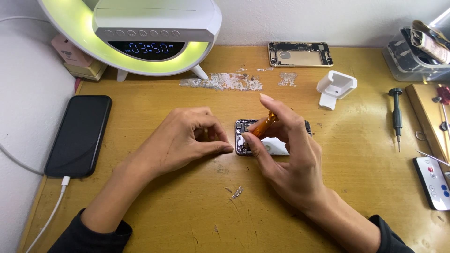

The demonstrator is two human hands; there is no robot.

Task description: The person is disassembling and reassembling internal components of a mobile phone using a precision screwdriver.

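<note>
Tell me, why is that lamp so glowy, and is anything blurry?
Head view: the round lamp glows greenish-white and washes out its own rim; the right hand and its orange screwdriver look slightly soft; the wooden table is evenly lit with faint shadows.

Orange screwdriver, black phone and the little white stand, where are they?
Orange screwdriver (pixel 265 124), head view, on its handle between the fingers.
Black phone (pixel 78 135), head view, middle of its dark screen.
White stand (pixel 336 87), head view, on its top rim.

Black phone (pixel 78 135) on white charging cable (pixel 52 211) at left, glowing clock lamp (pixel 140 33) upper left, gold phone housing (pixel 300 54) top centre, white plastic holder (pixel 335 87), black screwdriver (pixel 397 115) right, small metal bracket (pixel 237 191) lower centre.
</note>
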